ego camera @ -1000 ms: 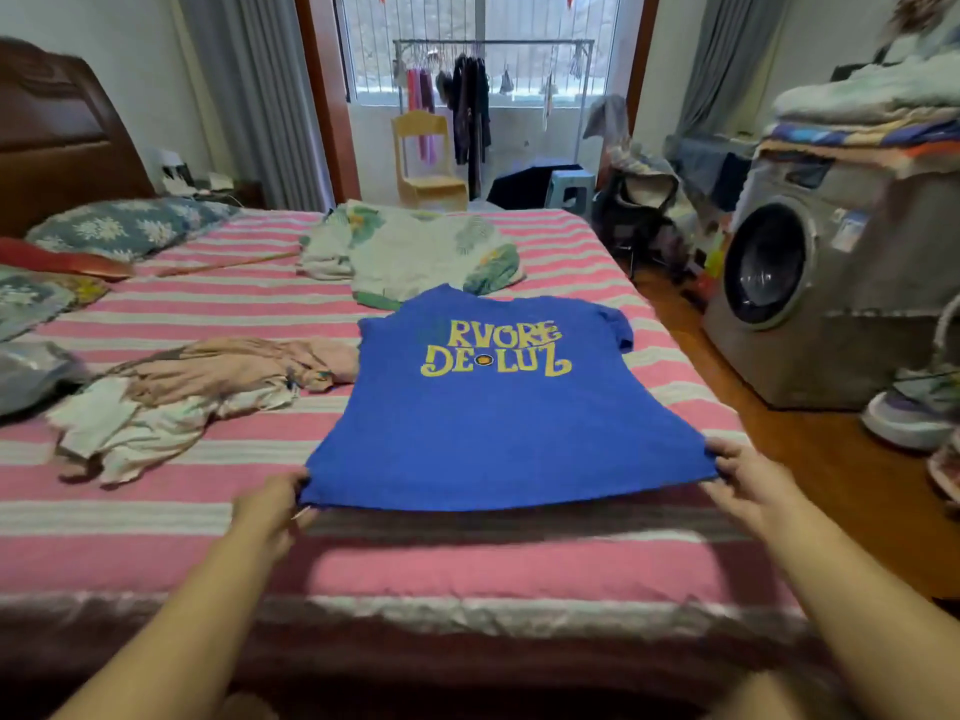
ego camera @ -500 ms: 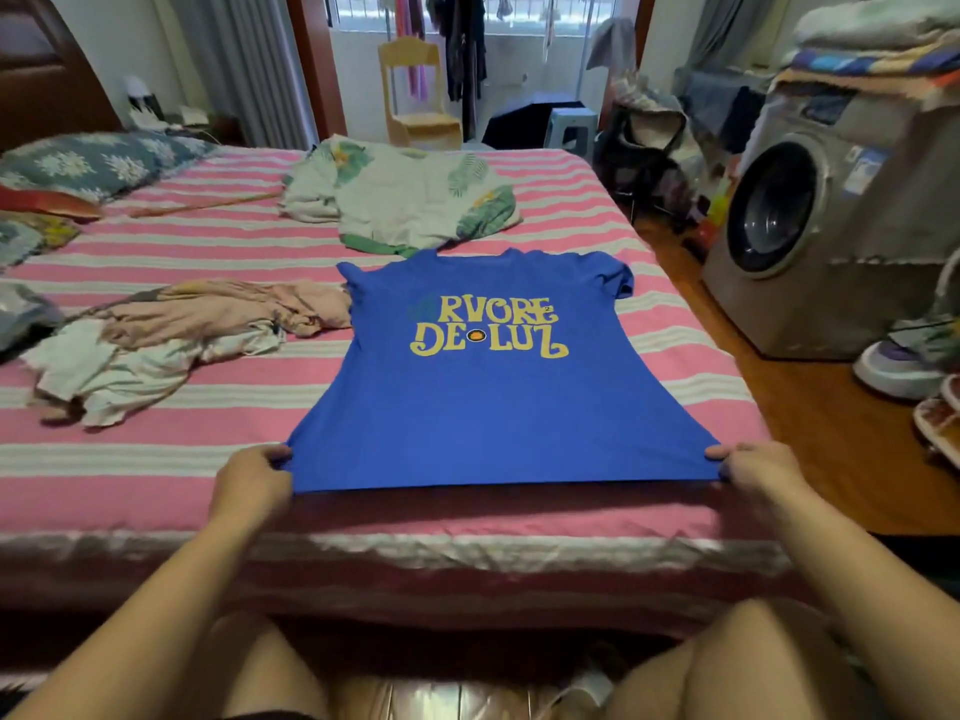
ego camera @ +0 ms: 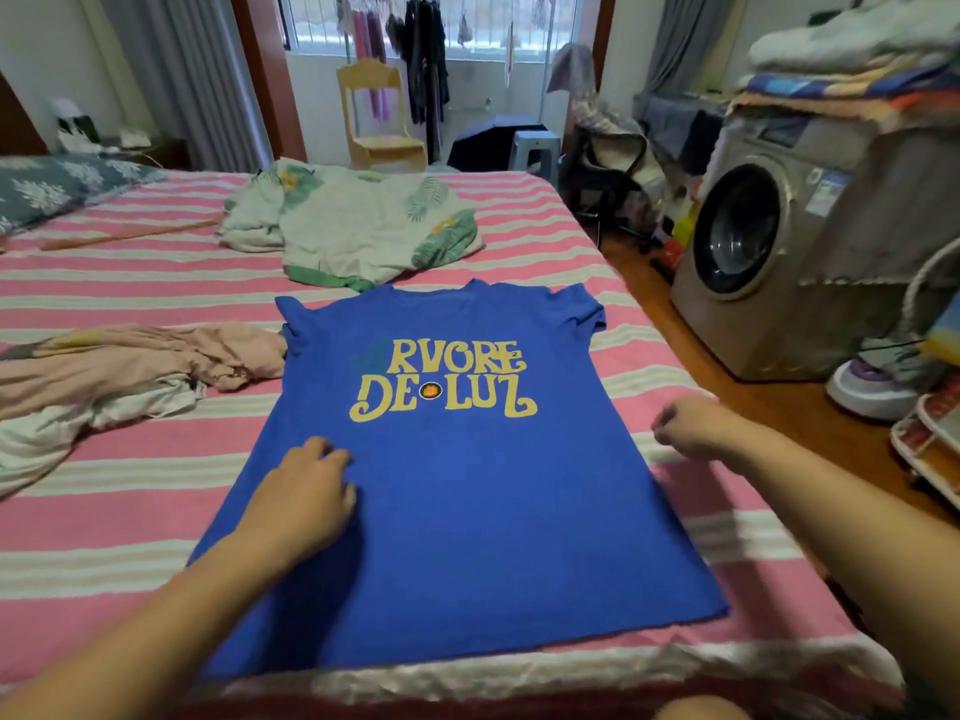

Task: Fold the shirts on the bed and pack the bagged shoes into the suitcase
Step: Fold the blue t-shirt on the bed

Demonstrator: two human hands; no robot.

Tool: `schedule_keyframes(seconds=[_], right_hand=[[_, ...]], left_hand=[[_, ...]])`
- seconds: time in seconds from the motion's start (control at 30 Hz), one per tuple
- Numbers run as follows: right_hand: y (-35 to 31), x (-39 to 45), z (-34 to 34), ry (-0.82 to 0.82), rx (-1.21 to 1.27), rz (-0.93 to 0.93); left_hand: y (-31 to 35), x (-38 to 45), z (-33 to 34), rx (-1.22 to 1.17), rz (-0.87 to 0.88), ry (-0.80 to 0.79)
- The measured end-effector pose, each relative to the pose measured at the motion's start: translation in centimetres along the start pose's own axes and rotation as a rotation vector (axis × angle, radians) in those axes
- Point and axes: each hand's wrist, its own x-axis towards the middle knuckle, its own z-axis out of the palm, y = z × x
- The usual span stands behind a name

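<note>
A blue T-shirt [ego camera: 457, 491] with yellow lettering lies flat, print up, on the pink striped bed [ego camera: 104, 522], its hem at the near edge. My left hand [ego camera: 306, 491] rests on the shirt's left half with relaxed fingers. My right hand [ego camera: 691, 428] hovers just beside the shirt's right edge at waist height, fingers loosely curled, with nothing seen in it. A crumpled heap of pink and white clothes [ego camera: 130, 366] lies left of the shirt. A leaf-print garment [ego camera: 353, 226] lies beyond the collar. No suitcase or bagged shoes are in view.
A washing machine [ego camera: 753, 241] piled with folded textiles stands right of the bed across a strip of wood floor. A sneaker [ego camera: 872, 392] sits on the floor at the far right. A pillow [ego camera: 52, 189] lies at the bed's far left, a yellow chair [ego camera: 379, 116] beyond the bed.
Both hands have let go of the hem corners and moved up: the left now lies on the shirt, the right is beside its right edge. The shirt has settled flat.
</note>
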Motion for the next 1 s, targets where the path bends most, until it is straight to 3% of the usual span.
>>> schedule_keyframes(seconds=[0.1, 0.33, 0.43, 0.57, 0.67, 0.8, 0.87, 0.93, 1.0], right_hand=[[-1.9, 5.8, -1.7, 0.075, 0.027, -0.009], [-5.2, 20.6, -2.4, 0.232, 0.02, 0.009], [-6.3, 27.8, -1.4, 0.306, 0.101, 0.048], [-7.8, 32.1, 0.9, 0.292, 0.084, 0.091], [-9.3, 32.9, 0.0, 0.219, 0.218, 0.166], [-10.1, 33.9, -2.4, 0.048, 1.07, 0.229], [-9.4, 34.7, -3.8, 0.106, 1.346, 0.308], [-8.2, 35.0, -5.5, 0.303, 1.229, 0.283], [-6.6, 35.5, -6.7, 0.434, 0.866, 0.217]], left_hand=[[6.0, 7.9, 1.0, -0.154, 0.121, -0.052], [15.3, 26.5, 4.2, -0.121, 0.343, 0.034], [16.8, 32.6, 6.9, -0.16, 0.324, 0.059], [16.5, 32.7, 11.3, -0.076, 0.285, 0.098], [16.7, 32.8, 10.7, -0.109, 0.258, -0.011], [17.7, 33.8, 8.6, -0.181, 0.154, -0.252], [18.3, 34.6, 7.1, -0.195, 0.119, -0.365], [18.6, 35.5, 5.6, -0.191, 0.089, -0.471], [18.7, 36.2, 4.8, -0.172, 0.058, -0.555]])
